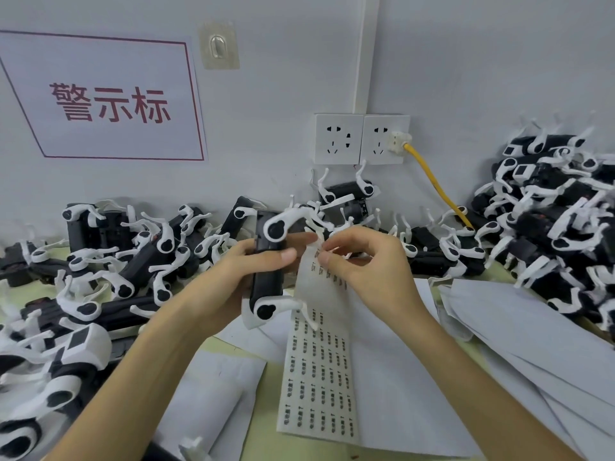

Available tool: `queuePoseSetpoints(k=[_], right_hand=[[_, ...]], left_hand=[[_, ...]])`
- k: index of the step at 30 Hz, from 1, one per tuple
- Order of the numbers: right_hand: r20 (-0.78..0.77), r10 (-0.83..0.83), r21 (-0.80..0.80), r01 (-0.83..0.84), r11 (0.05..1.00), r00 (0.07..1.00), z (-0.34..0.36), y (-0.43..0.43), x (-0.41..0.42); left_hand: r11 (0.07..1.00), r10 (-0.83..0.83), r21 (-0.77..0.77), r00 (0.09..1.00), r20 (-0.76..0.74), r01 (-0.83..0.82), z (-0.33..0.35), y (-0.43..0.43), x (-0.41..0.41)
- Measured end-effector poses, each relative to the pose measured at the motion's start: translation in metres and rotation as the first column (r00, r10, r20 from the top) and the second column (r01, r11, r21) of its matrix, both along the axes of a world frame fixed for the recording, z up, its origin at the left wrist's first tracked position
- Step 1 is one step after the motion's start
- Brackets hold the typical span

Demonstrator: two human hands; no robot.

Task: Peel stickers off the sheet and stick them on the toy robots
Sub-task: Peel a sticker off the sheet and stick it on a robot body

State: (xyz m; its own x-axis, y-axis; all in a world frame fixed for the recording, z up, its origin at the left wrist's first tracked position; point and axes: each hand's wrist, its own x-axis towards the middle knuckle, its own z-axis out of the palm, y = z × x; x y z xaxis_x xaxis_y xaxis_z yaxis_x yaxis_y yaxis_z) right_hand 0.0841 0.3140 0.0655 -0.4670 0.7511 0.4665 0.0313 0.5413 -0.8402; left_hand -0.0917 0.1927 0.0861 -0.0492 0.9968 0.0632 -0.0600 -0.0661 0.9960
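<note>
Left hand (229,277): you are gripping the toy robot (269,281) around its black body, thumb lying across the front, fingers wrapping behind, forearm coming in from lower left.
Right hand (366,267): you are pinching the top edge of the sticker sheet (316,377) between thumb and forefinger, the other fingers curling loosely, wrist arching above the sheet.
Sticker: cannot tell whether one is lifting off.
Sticker sheet: it is draping from your pinch, just right of the robot, down onto white papers (532,327) lying on the bench (261,410).
Other robots: they are lying heaped in a left pile (116,261) and a right pile (549,211) against the wall.
</note>
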Motion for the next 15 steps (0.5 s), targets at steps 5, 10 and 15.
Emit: queuePoseSetpoints(k=[5, 10, 15], right_hand=[[-0.019, -0.018, 0.010, 0.018, 1.000, 1.000, -0.003, -0.002, -0.002], [-0.042, -0.068, 0.075, 0.071, 0.995, 0.997, -0.003, -0.004, -0.002], [-0.054, -0.118, 0.141, 0.125, 0.982, 0.992, -0.006, -0.005, 0.000]], left_hand=[[1.000, -0.007, 0.018, 0.999, 0.036, 0.007, 0.001, -0.001, 0.001], [1.000, 0.009, -0.012, 0.996, -0.085, -0.010, 0.005, -0.003, 0.004], [0.993, 0.082, -0.069, 0.985, -0.151, -0.093, 0.006, -0.003, 0.011]])
